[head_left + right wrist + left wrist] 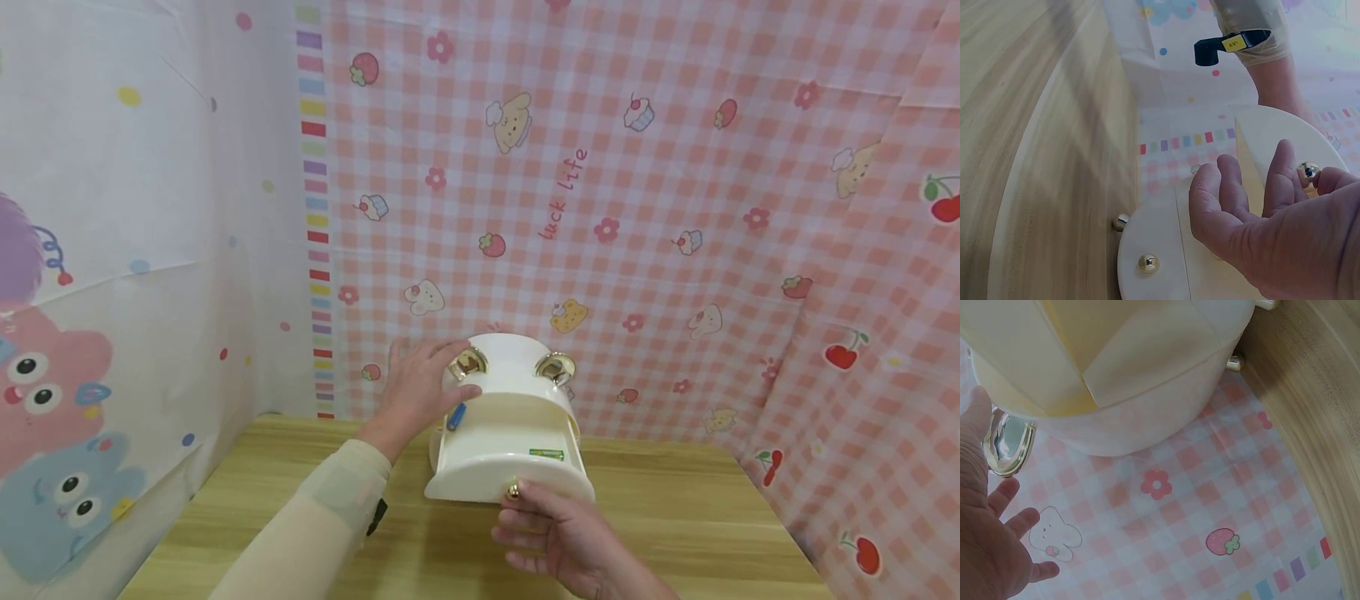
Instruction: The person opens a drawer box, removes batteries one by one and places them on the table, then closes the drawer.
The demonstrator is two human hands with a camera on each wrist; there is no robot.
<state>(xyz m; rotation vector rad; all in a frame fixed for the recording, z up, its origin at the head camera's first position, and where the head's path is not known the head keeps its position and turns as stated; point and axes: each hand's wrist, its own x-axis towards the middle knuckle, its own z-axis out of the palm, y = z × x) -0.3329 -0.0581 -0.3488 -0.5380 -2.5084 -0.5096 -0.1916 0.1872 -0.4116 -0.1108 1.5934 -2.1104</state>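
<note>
A white box with two round gold-rimmed ornaments stands against the back cloth. Its rounded drawer is pulled out toward me. Inside lie a small blue cylinder at the left and a green battery near the front. My right hand pinches the gold drawer knob between thumb and forefinger, the other fingers spread loosely. At the box's upper left, my left hand has its fingers extended beside the left gold ornament, fingertips right at its rim.
The box is on a wood-grain table. Pink checked cloth hangs close behind and to the right, with white printed cloth at the left. More gold knobs show low on the box in the right wrist view.
</note>
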